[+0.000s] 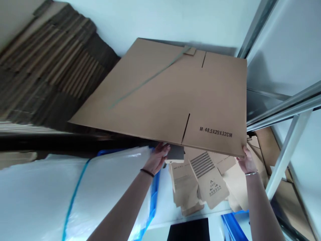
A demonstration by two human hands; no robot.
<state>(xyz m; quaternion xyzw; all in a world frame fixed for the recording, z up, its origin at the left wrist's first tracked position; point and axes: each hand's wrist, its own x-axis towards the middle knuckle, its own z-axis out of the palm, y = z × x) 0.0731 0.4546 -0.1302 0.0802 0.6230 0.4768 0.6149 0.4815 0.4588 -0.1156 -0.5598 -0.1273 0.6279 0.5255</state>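
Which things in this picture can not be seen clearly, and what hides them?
Head view:
- Fingers of the left hand and right hand: partly under the flat cardboard sheet.
- Stack of cardboard, upper left: blurred, cut by the edge.
- Small folded cartons: partly covered by the sheet; print too small.
- Black object, bottom: cut off.

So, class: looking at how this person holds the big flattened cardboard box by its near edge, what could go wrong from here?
1. The flattened brown cardboard box is gripped only along its near edge by the left hand and right hand, so its far end may sag or slip.
2. Its right corner sits close to the silver metal shelf frame and may snag.
3. It could knock the small loose cardboard pieces lying below.
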